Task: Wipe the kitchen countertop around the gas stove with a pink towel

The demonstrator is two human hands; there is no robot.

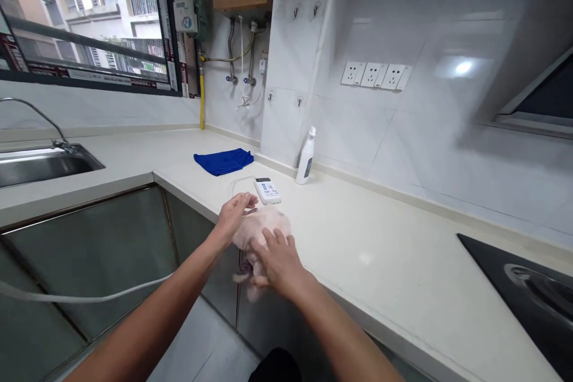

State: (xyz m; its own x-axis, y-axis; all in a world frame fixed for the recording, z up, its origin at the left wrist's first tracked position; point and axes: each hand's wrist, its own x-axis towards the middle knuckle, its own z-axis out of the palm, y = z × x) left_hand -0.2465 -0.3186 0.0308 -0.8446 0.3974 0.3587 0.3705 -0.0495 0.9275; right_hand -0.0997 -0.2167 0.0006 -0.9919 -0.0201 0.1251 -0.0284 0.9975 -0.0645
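The left hand (233,218) and the right hand (277,261) both lie open with spread fingers on a soft pink bundle (264,228) hanging over the edge of the white counter (367,233).

On the counter (380,239), a bundle (264,230) sits at the near edge, with the left hand (233,216) on its far-left side and the right hand (277,261) on top. Just beyond it lies a device (267,190). Farther on, a cloth (224,161) lies left of a bottle (306,156), which stands by the wall. The sink (45,167) is far left, the hob (523,292) right.
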